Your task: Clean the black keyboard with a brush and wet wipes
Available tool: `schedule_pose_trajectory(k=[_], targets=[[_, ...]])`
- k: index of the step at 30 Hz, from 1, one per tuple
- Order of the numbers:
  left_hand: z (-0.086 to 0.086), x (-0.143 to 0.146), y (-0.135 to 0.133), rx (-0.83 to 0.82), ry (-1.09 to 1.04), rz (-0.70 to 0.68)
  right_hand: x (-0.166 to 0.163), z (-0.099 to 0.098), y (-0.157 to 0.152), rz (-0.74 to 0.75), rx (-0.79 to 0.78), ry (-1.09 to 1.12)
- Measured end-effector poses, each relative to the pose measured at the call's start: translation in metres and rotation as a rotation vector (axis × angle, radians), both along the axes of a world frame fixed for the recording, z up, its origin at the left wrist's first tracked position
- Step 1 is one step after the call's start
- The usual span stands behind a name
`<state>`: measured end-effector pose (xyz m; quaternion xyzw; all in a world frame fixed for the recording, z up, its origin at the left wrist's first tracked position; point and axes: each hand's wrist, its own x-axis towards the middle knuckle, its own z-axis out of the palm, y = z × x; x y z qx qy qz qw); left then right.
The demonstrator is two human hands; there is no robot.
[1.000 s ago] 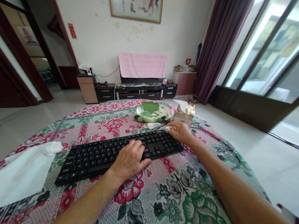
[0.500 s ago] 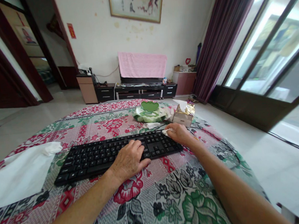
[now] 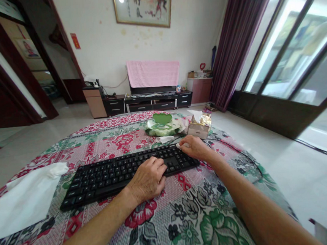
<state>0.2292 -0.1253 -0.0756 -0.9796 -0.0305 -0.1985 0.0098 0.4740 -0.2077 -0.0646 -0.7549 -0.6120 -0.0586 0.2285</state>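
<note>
A black keyboard (image 3: 107, 173) lies on the flowered tablecloth. My left hand (image 3: 149, 179) is on its near edge right of the middle, fingers over the keys and thumb at the front edge, gripping it. At the keyboard's far right corner, my right hand (image 3: 192, 147) is closed around a small white wipe (image 3: 179, 145), pressed on or close to the number keys. Most of the wipe is hidden by the fingers. Beyond the keyboard lies an opened green-and-white pack of wipes (image 3: 164, 128) with its green lid raised.
A tissue box (image 3: 198, 130) stands behind my right hand, with a black cable (image 3: 240, 152) running past it. A crumpled white piece (image 3: 165, 139) lies before the wipe pack. White cloth (image 3: 24, 203) covers the table's left side. A TV stand (image 3: 150, 102) is against the wall.
My left hand has slid a little to the right along the keyboard, and its thumb has drawn in. My right hand has barely shifted, still with the wipe. The camera view has tilted slightly.
</note>
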Motion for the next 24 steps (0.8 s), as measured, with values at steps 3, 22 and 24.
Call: schedule_pose_trajectory(k=[3, 22, 24], targets=[[-0.003, 0.001, 0.001, -0.015, -0.013, -0.007, 0.003, 0.002, -0.001, 0.03, -0.03, 0.02], [-0.002, -0.001, -0.003, -0.014, 0.031, 0.018, -0.033, -0.006, 0.026, 0.233, 0.075, -0.047], [-0.001, -0.001, -0.003, -0.013, 0.032, 0.018, -0.035, -0.004, 0.029, 0.216, 0.029, -0.088]])
